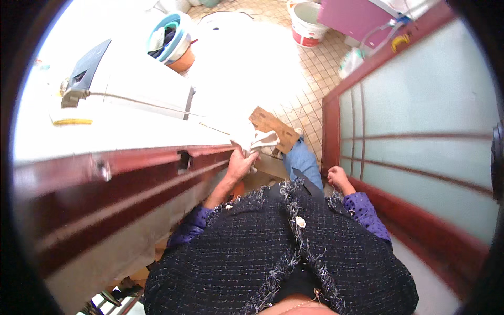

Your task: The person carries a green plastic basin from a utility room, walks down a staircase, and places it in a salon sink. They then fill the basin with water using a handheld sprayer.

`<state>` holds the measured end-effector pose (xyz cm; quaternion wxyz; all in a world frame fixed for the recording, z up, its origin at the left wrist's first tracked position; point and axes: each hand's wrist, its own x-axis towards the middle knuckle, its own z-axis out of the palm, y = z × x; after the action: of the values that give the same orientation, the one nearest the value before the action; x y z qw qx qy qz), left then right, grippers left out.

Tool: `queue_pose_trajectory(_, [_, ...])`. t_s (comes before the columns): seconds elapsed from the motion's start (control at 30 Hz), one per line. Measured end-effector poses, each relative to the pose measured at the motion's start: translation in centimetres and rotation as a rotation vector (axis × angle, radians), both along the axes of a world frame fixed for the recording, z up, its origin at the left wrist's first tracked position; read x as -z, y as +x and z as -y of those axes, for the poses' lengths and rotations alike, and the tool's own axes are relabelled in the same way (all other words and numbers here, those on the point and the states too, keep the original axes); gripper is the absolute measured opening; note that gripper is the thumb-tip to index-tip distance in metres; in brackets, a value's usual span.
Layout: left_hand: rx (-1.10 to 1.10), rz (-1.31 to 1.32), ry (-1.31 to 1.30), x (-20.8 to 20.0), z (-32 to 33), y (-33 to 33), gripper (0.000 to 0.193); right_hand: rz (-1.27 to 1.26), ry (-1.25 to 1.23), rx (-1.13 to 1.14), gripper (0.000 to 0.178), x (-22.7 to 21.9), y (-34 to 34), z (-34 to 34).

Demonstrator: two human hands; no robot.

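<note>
My left hand (240, 166) is closed around a crumpled white cloth (262, 139), which bunches up above the fingers beside the red-brown door frame (210, 152). Just past the cloth lies a flat wooden board (275, 128) with slots in it, perhaps the top of a small stool. My right hand (340, 178) hangs low near the lower corner of the open glazed door (420, 121). Its fingers are loosely curled, and nothing shows in them. One blue-trousered leg (304, 163) of mine reaches forward between the two hands.
A white bucket with a red band (307, 23) stands on the tiled floor (315, 89) ahead. Further left, blue basins (181, 39) are stacked on an orange bucket (182, 60). A cable (142, 103) runs along the white surface at left. Strong light washes out the middle.
</note>
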<state>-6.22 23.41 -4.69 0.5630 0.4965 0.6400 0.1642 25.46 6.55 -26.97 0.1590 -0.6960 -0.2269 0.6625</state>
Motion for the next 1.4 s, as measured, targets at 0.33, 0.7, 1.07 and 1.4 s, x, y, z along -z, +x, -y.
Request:
queue_pose_trajectory(0.33, [-0.207, 0.067, -0.133, 1.0, 6.7, -2.4, 0.011, 0.140, 0.051, -0.116, 0.017, 2.2, 2.2, 0.8])
queue_pose_trajectory(0.7, [-0.304, 0.089, -0.053, 0.3, 2.0, -2.4, 0.017, 0.198, 0.319, 0.059, 0.016, -2.4, 7.2, -11.8])
queue_pose_trajectory(1.07, [-0.315, 0.028, -0.041, 1.8, -0.6, -4.2, 0.019, 0.194, 0.140, -0.316, 0.019, -2.8, 7.6, -3.4])
queue_pose_trajectory(1.4, [-0.361, 0.098, -0.124, 4.0, -2.6, -3.4, 0.022, 0.222, -0.013, -0.074, 0.022, -3.4, 10.8, -6.3])
